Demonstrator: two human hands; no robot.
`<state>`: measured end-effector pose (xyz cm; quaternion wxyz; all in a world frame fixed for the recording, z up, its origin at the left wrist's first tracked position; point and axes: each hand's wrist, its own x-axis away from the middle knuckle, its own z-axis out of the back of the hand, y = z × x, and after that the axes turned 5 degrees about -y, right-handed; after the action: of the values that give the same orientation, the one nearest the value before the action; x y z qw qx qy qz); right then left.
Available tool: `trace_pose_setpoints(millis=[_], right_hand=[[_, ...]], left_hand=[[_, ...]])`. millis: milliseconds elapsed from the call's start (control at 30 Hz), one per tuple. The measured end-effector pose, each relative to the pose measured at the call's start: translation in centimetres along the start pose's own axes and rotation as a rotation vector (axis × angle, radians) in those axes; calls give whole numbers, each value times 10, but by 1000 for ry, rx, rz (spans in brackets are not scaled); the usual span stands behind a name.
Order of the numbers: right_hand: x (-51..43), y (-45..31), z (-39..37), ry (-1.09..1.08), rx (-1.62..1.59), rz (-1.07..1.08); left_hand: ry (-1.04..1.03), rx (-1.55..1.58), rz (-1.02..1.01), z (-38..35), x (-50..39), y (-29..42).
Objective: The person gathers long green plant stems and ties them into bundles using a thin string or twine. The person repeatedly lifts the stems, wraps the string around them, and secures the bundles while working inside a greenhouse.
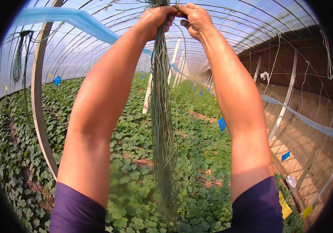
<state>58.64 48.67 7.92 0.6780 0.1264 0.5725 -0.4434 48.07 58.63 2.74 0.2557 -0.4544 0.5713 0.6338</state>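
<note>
A long bundle of green twine [162, 116] hangs down in front of me, its lower strands loose and spread a little. My left hand [157, 20] is raised high and closed around the bundle near its gathered top. Close beside it, my right hand [196, 21] pinches a strand of the twine between thumb and forefinger, and the fingertips of both hands nearly meet. The knotted top of the bundle runs out of the upper edge of the picture. Fingers partly hide the strand at the pinch.
Leafy vine plants [137, 201] cover the ground in rows under a plastic-film greenhouse roof. A pale post [38, 87] rises at left, near another hanging twine bundle [17, 62]. Blue film [96, 27] stretches overhead. Cords hang before an earthen wall [314, 116] at right, near yellow cards [284, 206].
</note>
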Motion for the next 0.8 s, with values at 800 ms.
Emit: trace_pose_setpoints(millis=[800], right_hand=[[-9, 8, -14, 419, 495, 246]], left_hand=[[279, -170, -77, 23, 170, -89]])
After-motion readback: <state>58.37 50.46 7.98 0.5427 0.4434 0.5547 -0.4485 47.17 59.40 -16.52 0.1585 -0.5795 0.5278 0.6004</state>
